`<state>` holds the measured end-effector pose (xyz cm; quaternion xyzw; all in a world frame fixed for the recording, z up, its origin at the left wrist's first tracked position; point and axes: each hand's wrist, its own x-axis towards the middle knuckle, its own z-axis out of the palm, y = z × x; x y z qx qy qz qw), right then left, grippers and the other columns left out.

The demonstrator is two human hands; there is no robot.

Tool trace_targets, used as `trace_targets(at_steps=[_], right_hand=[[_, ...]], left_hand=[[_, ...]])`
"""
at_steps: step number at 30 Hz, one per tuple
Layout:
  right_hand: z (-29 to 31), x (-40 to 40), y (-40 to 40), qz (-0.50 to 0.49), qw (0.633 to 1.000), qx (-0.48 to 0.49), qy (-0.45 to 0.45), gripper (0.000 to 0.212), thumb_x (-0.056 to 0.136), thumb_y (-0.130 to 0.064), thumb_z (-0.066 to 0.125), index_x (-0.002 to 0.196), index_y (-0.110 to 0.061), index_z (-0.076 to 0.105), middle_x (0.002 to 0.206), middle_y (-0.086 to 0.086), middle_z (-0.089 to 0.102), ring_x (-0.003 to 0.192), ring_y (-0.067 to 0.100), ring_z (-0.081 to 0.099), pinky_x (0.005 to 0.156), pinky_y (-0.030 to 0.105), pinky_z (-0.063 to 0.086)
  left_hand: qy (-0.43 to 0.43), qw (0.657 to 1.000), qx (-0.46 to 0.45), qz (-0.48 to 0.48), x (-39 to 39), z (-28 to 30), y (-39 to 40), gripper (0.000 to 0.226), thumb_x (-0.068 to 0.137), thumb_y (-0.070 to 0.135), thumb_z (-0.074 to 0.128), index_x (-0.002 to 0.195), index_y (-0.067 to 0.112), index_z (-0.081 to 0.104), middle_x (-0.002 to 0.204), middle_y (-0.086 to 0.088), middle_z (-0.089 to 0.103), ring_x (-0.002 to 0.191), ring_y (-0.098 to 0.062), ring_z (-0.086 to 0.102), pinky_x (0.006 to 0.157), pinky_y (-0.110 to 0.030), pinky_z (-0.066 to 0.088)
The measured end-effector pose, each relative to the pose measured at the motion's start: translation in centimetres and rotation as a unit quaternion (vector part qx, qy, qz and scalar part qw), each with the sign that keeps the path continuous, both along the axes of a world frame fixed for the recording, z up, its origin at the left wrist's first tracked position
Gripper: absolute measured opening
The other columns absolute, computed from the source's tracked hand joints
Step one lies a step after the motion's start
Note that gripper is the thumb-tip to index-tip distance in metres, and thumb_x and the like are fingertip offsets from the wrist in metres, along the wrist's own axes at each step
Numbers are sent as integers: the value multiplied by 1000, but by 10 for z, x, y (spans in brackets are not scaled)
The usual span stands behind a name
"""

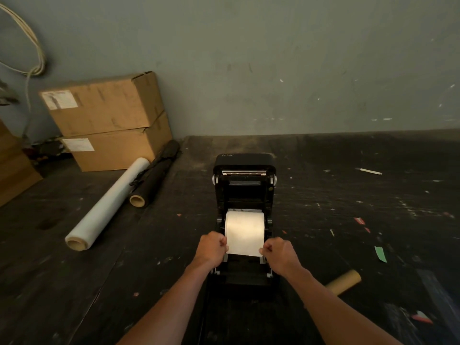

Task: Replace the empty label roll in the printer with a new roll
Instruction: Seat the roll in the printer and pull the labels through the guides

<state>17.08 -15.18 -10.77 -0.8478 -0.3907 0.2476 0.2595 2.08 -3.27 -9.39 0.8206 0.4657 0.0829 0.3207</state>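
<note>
The new label roll [244,226] is sitting in the open black printer [245,195] on the dark table [348,207]. The left hand [211,247] and right hand [278,252] are pinching the loose sheet's left and right near corners, fingers curled tight. A bare cardboard core [344,282] is lying to the near right.

Dark table [323,220]; printer [245,185]; rolls [109,202]
</note>
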Motion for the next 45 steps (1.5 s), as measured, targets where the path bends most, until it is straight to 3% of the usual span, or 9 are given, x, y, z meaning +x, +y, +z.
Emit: trace_targets(at_steps=[6,10,15,24,31,35,38,43,45], right_hand=[[0,-2,0,-9,1000,5,-19,9,93,-25,54,94,-20,61,88,-1,62,77,7,60,70,22,49],[1,0,0,5,1000,2,-27,8,93,-27,54,87,-24,58,82,-5,59,73,5,58,63,19,45],[1,3,0,33,999,-9,-27,11,91,-27,57,82,-25,60,81,-6,60,74,5,59,68,19,47],[11,14,5,88,995,-49,3,18,90,-26,59,73,-22,61,75,-6,58,71,4,56,63,18,42],[4,10,5,32,999,-10,4,16,92,-27,56,94,-15,68,81,-2,63,70,5,59,58,16,42],[4,7,7,30,999,-32,-12,16,93,-26,55,92,-16,67,86,3,66,76,11,64,70,24,52],[6,10,10,49,997,-48,-20,18,93,-27,54,93,-13,67,90,6,67,80,14,64,75,27,53],[10,19,9,94,994,-57,3,22,92,-25,56,102,-10,68,106,8,67,91,12,59,84,27,47],[11,19,10,101,993,-67,-3,24,92,-25,57,104,-8,69,108,9,67,94,14,59,84,26,46]], left_hand=[[-4,1000,19,-9,-1,-3,1,9,89,16,63,93,14,72,98,-5,69,84,-10,61,73,-21,47],[5,1000,15,-18,-2,-1,3,12,90,20,63,86,14,72,86,-2,65,73,-13,60,69,-26,51],[63,997,22,-39,0,0,4,18,91,23,61,75,17,68,83,-3,66,76,-14,64,75,-28,54],[39,994,-79,-69,0,1,13,32,93,26,57,61,20,57,65,4,54,59,-5,52,57,-20,38],[47,992,-88,-82,-1,1,24,35,92,25,60,57,23,57,64,5,56,62,-5,53,56,-21,37],[52,990,-107,-81,0,-1,28,29,90,28,62,62,23,63,66,5,58,63,-7,55,58,-23,39],[53,989,-116,-80,-1,-2,31,17,89,27,64,76,19,71,68,7,60,67,-7,56,57,-22,39],[57,987,-122,-90,-2,-3,34,26,88,27,65,62,25,66,64,9,57,61,-2,52,54,-20,37],[76,984,-133,-93,-3,-2,36,23,88,30,64,66,25,66,65,5,58,57,-6,51,51,-20,39]])
